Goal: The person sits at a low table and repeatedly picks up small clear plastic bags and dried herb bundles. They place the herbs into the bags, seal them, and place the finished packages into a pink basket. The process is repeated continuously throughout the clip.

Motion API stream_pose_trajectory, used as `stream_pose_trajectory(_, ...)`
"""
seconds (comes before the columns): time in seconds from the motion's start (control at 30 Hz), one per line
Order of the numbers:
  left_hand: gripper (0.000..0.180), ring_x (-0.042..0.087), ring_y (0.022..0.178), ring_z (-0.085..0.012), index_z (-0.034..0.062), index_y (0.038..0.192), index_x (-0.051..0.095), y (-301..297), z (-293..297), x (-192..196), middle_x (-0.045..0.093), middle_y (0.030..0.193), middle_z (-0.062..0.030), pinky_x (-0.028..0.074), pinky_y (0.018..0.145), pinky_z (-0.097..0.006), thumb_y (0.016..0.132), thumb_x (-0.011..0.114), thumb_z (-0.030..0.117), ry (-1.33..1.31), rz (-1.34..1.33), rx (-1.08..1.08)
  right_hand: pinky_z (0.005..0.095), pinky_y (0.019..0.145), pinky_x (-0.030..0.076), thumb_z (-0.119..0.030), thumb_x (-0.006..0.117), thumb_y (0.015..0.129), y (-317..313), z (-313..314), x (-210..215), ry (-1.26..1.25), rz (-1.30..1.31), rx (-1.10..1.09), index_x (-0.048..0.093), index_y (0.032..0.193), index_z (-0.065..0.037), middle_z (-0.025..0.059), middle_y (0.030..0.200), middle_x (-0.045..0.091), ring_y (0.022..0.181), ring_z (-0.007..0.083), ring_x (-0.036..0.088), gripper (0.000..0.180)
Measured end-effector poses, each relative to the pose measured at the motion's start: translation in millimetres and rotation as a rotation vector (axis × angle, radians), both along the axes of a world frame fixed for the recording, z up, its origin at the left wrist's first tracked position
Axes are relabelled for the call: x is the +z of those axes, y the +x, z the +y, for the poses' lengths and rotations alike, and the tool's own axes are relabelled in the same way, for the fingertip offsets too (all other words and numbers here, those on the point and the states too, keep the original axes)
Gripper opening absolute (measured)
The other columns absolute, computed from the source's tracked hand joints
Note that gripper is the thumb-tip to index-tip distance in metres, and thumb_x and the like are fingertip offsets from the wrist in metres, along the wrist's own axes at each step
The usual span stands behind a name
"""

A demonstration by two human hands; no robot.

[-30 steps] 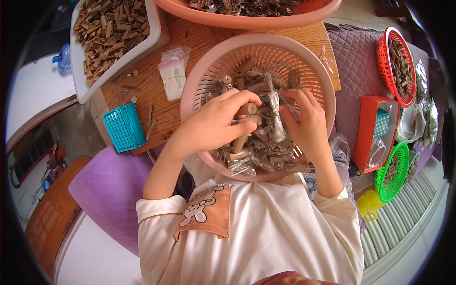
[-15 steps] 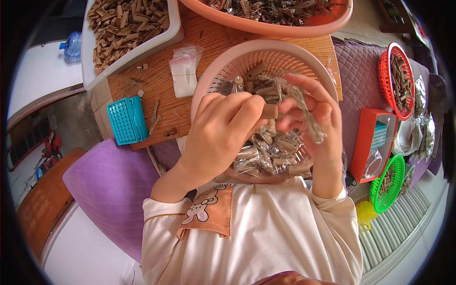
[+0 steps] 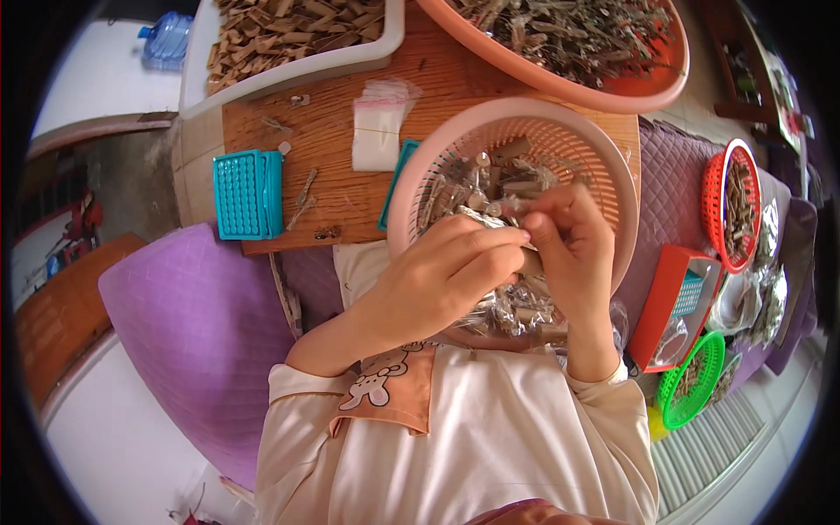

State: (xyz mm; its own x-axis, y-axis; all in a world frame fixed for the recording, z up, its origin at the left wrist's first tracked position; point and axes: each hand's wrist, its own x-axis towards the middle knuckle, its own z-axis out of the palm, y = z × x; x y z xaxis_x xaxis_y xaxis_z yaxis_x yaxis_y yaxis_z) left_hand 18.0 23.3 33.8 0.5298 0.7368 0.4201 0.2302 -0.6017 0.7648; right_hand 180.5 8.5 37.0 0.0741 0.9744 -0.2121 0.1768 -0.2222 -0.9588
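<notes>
Two hands meet over the round pink slotted plastic basket (image 3: pixel 604 175): my left hand (image 3: pixel 446 280) and right hand (image 3: pixel 569 245) pinch one small clear crinkly packet (image 3: pixel 490 219) so spills drop inside.

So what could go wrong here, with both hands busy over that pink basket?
1. The small shiny packet is pinched only at the fingertips of the left hand and right hand; it could slip back into the pile.
2. The pink basket sits on the lap, partly off the wooden board, so it might tip and spill.
</notes>
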Motion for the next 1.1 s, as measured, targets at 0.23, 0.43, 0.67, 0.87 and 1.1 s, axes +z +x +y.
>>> stream_pose_trajectory(0.23, 0.026, 0.057, 0.075, -0.0177, 0.0079, 0.093, 0.058, -21.7, 11.0, -2.3, 0.056, 0.090, -0.0041, 0.048, 0.062, -0.027, 0.072, 0.070, 0.018, 0.089, 0.093, 0.260, 0.0222, 0.065, 0.046, -0.015, 0.061, 0.082, -7.7, -5.7, -4.2, -0.054, 0.173, 0.192, 0.057, 0.105, 0.002, 0.0085, 0.085, 0.062, 0.073, 0.0110, 0.057, 0.029)
stream_pose_trajectory(0.43, 0.033, 0.059, 0.069, -0.0286, 0.0027, 0.088, 0.056, -77.7, 86.6, -104.3, 0.061, 0.083, -0.0137, 0.047, 0.061, -0.038, 0.070, 0.067, 0.027, -0.268, 0.426, 0.907, 0.0172, 0.067, 0.042, -0.014, 0.062, 0.081, -1.6, 2.4, -6.0, 0.081, 0.163, 0.045, 0.059, 0.106, 0.003, 0.0055, 0.100, 0.052, 0.079, 0.0070, 0.051, 0.030)
stream_pose_trajectory(0.67, 0.026, 0.061, 0.072, -0.0325, 0.0051, 0.078, 0.064, -89.8, 116.4, -145.1, 0.064, 0.073, -0.0138, 0.047, 0.064, -0.040, 0.067, 0.065, 0.029, -0.590, 0.371, 0.876, 0.0172, 0.065, 0.043, -0.013, 0.061, 0.082, -7.1, 2.7, -7.6, 0.021, 0.178, 0.064, 0.058, 0.107, 0.002, 0.0040, 0.095, 0.050, 0.076, 0.0074, 0.052, 0.029)
stream_pose_trajectory(0.87, 0.027, 0.061, 0.071, -0.0330, 0.0030, 0.078, 0.063, -92.3, 116.3, -137.7, 0.063, 0.070, -0.0147, 0.047, 0.064, -0.040, 0.081, 0.052, 0.027, -0.457, 0.524, 0.895, 0.0166, 0.063, 0.041, -0.012, 0.059, 0.083, -10.7, 4.0, -6.2, -0.056, 0.099, 0.050, 0.058, 0.102, 0.002, 0.0026, 0.090, 0.055, 0.075, 0.0046, 0.050, 0.024)
stream_pose_trajectory(1.1, 0.024, 0.061, 0.067, -0.0301, 0.0011, 0.092, 0.056, -93.9, 108.8, -122.5, 0.064, 0.074, -0.0134, 0.046, 0.065, -0.034, 0.088, 0.043, 0.021, -0.524, 0.098, 0.902, 0.0175, 0.063, 0.042, -0.009, 0.054, 0.086, -10.1, 6.2, -8.8, -0.024, 0.047, 0.085, 0.058, 0.102, 0.002, 0.0037, 0.093, 0.054, 0.075, 0.0064, 0.050, 0.020)
